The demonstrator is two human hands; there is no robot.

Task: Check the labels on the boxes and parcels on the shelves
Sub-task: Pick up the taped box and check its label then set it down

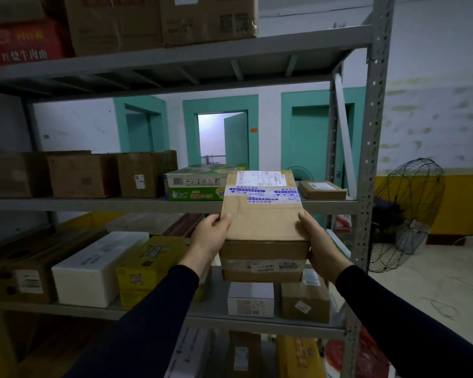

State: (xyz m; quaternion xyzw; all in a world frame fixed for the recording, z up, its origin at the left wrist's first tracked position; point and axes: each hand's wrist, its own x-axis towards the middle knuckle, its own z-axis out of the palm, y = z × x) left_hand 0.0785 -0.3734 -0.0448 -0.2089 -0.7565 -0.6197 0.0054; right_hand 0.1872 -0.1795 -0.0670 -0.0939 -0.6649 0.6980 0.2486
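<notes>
We hold brown parcel (pixel 262 222) with both hands, in front of middle shelf (pixel 120 204), far end over shelf edge. Left hand (pixel 210 238) grip: thumb on top, fingers curled round left side. Right hand (pixel 316 246) grip: thumb on right edge, fingers under box. White label (pixel 261 178) at far end, facing up. Green box (pixel 194 184) just behind, small flat box (pixel 322 190) to right on shelf.

— What is at the centre of the frame?
— A brown cardboard parcel (pixel 262 214), long and flat, tilted away, with a white shipping label (pixel 260 178) at its far end and blue-printed tape across the top.
— Elsewhere?
— 1 small brown box (pixel 322 190) sits right of it on the middle shelf (pixel 93 204).
</notes>
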